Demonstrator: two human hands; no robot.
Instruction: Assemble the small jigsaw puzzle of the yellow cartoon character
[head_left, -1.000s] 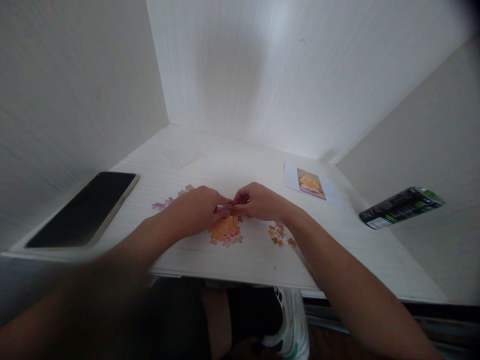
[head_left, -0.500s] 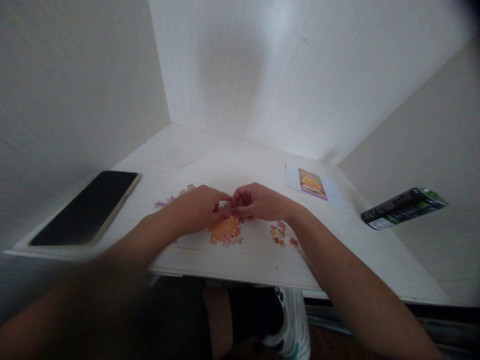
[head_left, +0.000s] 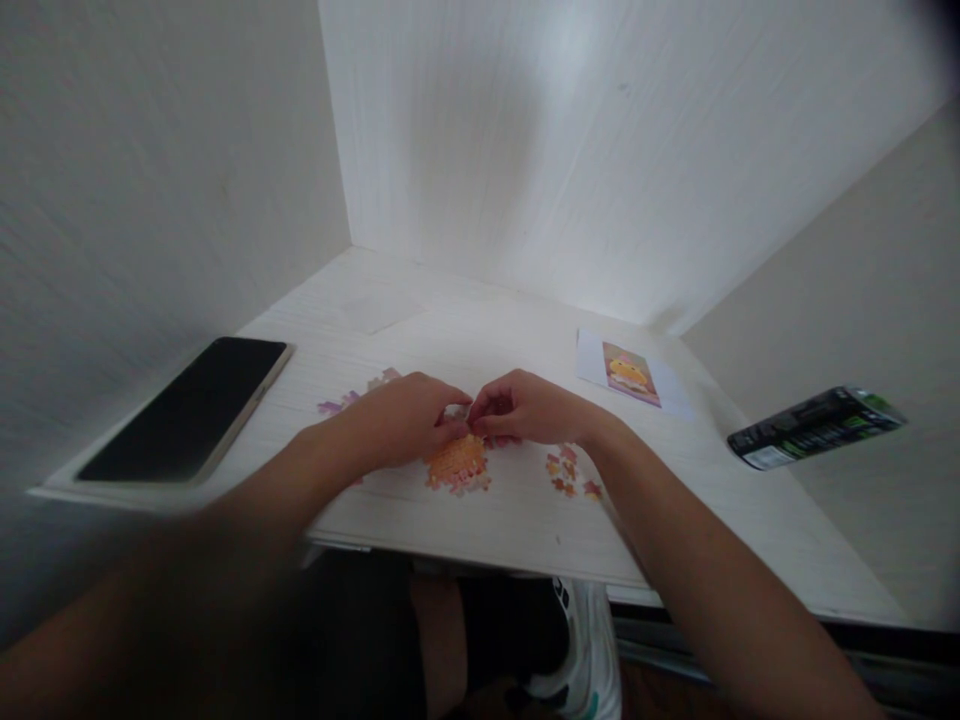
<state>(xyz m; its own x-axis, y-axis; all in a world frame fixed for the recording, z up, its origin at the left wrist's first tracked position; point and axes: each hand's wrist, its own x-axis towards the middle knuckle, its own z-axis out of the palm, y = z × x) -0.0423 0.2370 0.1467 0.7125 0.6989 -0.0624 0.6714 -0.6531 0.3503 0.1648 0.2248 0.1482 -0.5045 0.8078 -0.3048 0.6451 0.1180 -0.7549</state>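
A partly joined jigsaw puzzle [head_left: 459, 468], orange with a pinkish lower edge, lies on the white table in front of me. Over its upper edge, my left hand [head_left: 416, 418] is closed, thumb and forefinger curled around a pale bit of the puzzle. My right hand [head_left: 519, 408] meets it from the right, thumb and fingertips pinched on a small jigsaw piece that is mostly hidden. The fingertips of both hands touch or nearly touch. Purple and pale puzzle pieces [head_left: 341, 402] show beyond my left wrist, and loose orange-pink pieces [head_left: 564, 468] lie beside my right wrist.
A tablet or large phone [head_left: 184, 410] with a dark screen lies at the left. A sheet with a printed picture [head_left: 630, 374] is at the back right. A black-green can [head_left: 814, 428] stands farther right. White panels close the table's back and sides.
The whole view has shifted slightly, so things appear a little farther right. Both hands keep nearly the same pinch at the puzzle's upper edge.
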